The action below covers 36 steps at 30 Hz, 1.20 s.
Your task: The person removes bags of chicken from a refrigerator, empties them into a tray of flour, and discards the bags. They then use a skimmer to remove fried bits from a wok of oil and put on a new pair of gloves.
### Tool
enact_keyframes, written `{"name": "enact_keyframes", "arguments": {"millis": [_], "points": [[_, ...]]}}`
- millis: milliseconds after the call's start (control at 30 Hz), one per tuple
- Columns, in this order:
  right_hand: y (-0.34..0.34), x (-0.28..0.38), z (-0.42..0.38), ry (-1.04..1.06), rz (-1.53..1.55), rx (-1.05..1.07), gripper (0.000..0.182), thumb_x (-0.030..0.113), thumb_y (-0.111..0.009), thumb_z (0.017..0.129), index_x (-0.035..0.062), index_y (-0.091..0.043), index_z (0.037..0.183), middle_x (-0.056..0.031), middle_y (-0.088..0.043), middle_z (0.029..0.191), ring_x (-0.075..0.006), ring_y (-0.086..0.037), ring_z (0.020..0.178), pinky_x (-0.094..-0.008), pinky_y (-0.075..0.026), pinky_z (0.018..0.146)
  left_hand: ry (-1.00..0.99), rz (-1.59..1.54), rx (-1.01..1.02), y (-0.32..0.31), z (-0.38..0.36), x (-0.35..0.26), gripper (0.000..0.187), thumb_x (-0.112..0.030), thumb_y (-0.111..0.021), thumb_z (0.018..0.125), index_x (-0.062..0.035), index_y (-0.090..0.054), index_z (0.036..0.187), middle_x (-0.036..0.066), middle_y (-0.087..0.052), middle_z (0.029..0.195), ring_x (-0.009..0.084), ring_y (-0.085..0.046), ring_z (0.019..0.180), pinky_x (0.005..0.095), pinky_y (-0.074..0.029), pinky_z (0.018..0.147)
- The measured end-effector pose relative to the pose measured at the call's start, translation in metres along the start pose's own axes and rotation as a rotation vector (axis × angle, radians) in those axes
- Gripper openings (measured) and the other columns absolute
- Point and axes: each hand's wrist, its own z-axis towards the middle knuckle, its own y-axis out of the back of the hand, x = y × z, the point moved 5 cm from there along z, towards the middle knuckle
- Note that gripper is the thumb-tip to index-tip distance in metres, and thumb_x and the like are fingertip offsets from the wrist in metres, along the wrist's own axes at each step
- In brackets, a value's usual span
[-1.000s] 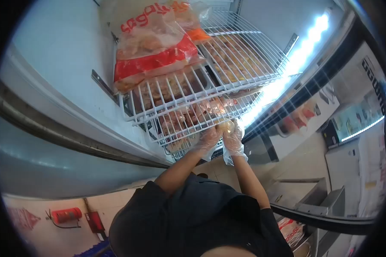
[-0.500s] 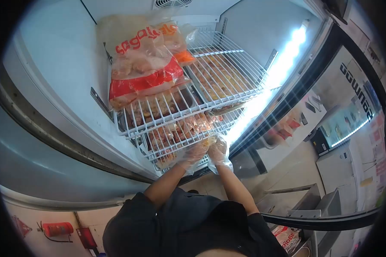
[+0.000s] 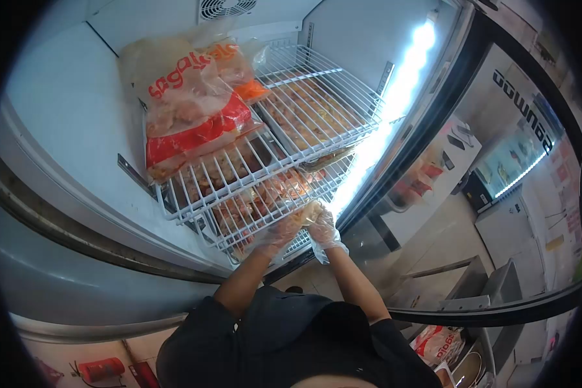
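Note:
Both my hands wear clear plastic gloves and meet at the front of the fridge's lower wire shelf (image 3: 239, 238). Between their fingertips is a small pale yellowish piece (image 3: 311, 211), perhaps raw meat; its kind is hard to make out. My left hand (image 3: 283, 234) is closed against it from the left, and my right hand (image 3: 323, 229) closes on it from the right. Beside and behind my left hand, trays of reddish meat (image 3: 255, 200) lie under the wire rack, partly hidden by its bars.
On the upper wire rack (image 3: 304, 152) rests a plastic bag of meat (image 3: 197, 119), with an orange-marked bag (image 3: 249, 87) behind it. A wide tray of meat pieces (image 3: 313, 113) shows beneath the bars. The glass door (image 3: 433, 226) stands open at the right.
The view has shifted, so the fridge appears further left. My hands stay together at the lower shelf, slightly raised, and the pale piece between them shows more clearly.

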Motion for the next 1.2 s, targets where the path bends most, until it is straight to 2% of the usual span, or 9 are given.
{"name": "enact_keyframes", "arguments": {"millis": [167,300,367,567,633,833,900,967,1200], "points": [[-0.01,-0.016,0.013,0.282,-0.542,0.005,0.025,0.028,-0.058,0.081,0.0063,-0.061,0.093,-0.0152,-0.063,0.089,-0.0344,-0.058,0.09,-0.0463,-0.044,0.078,-0.122,0.227,-0.056,0.0,0.009,-0.018,0.043,-0.039,-0.062,0.086,-0.0095,-0.062,0.118,0.024,-0.049,0.13,0.0371,-0.051,0.114,0.0484,-0.038,0.1],[-0.015,-0.004,0.023,0.183,-0.487,0.055,0.022,0.026,-0.058,0.079,0.0072,-0.065,0.087,-0.0153,-0.063,0.091,-0.034,-0.058,0.089,-0.0459,-0.044,0.077,0.2,-0.004,0.19,-0.002,0.016,-0.009,0.054,-0.05,-0.063,0.083,-0.0106,-0.061,0.12,0.03,-0.036,0.137,0.0496,-0.039,0.121,0.0589,-0.032,0.101],[-0.014,-0.003,0.021,0.25,-0.246,-0.154,0.016,0.023,-0.063,0.079,0.0078,-0.068,0.083,-0.0123,-0.063,0.073,-0.029,-0.061,0.072,-0.0406,-0.047,0.068,0.058,0.672,-0.177,0.018,0.024,-0.028,0.057,-0.053,-0.062,0.082,-0.01,-0.06,0.119,0.028,-0.048,0.126,0.0485,-0.046,0.114,0.0558,-0.036,0.098],[-0.026,-0.002,0.033,0.214,-0.267,-0.271,0.022,0.018,-0.059,0.083,0.0064,-0.065,0.1,-0.0146,-0.066,0.092,-0.03,-0.063,0.087,-0.0414,-0.048,0.077,-0.171,0.843,0.192,-0.042,-0.009,0.031,0.029,-0.03,-0.046,0.096,-0.0114,-0.061,0.112,0.017,-0.06,0.103,0.0344,-0.057,0.095,0.0482,-0.046,0.084],[-0.029,-0.005,0.035,0.171,-0.423,-0.247,0.024,0.019,-0.059,0.084,0.0076,-0.065,0.104,-0.0148,-0.066,0.099,-0.0298,-0.063,0.093,-0.0408,-0.048,0.08,-0.602,1.402,0.118,-0.038,-0.014,0.013,0.027,-0.029,-0.046,0.094,-0.0134,-0.062,0.109,0.01,-0.06,0.094,0.0291,-0.058,0.088,0.044,-0.047,0.078],[-0.011,0.035,0.036,0.094,-0.083,-0.217,0.031,0.026,-0.057,0.085,0.0085,-0.064,0.111,-0.0147,-0.065,0.107,-0.0304,-0.062,0.101,-0.0399,-0.048,0.087,-0.646,1.321,0.014,-0.06,-0.03,0.049,0.024,-0.026,-0.049,0.092,-0.0116,-0.062,0.107,0.01,-0.062,0.094,0.0267,-0.06,0.086,0.0434,-0.049,0.072],[-0.025,-0.002,0.049,-0.014,-0.529,-0.143,0.032,0.029,-0.056,0.086,0.0122,-0.063,0.113,-0.0161,-0.064,0.111,-0.0327,-0.061,0.105,-0.0402,-0.048,0.089,-0.638,1.306,0.076,-0.069,-0.034,0.065,0.024,-0.025,-0.051,0.091,-0.0112,-0.061,0.108,0.011,-0.062,0.094,0.0264,-0.061,0.087,0.0421,-0.049,0.072],[-0.017,0.002,0.053,-0.107,-0.233,-0.182,0.035,0.034,-0.052,0.089,0.0141,-0.062,0.116,-0.0162,-0.063,0.114,-0.0317,-0.06,0.108,-0.0404,-0.047,0.09,-0.8,1.96,-0.41,-0.073,-0.04,0.074,0.022,-0.021,-0.055,0.088,-0.0077,-0.064,0.104,0.014,-0.063,0.097,0.0258,-0.061,0.087,0.0459,-0.052,0.075],[0.002,0.014,0.04,-0.109,-0.386,-0.113,0.032,0.026,-0.051,0.088,0.0089,-0.06,0.114,-0.0176,-0.064,0.106,-0.0326,-0.061,0.101,-0.0403,-0.049,0.086,-0.664,1.161,0.151,-0.059,-0.018,0.093,0.023,-0.018,-0.055,0.087,-0.0041,-0.064,0.102,0.017,-0.065,0.098,0.0304,-0.063,0.086,0.0454,-0.053,0.072]]}}
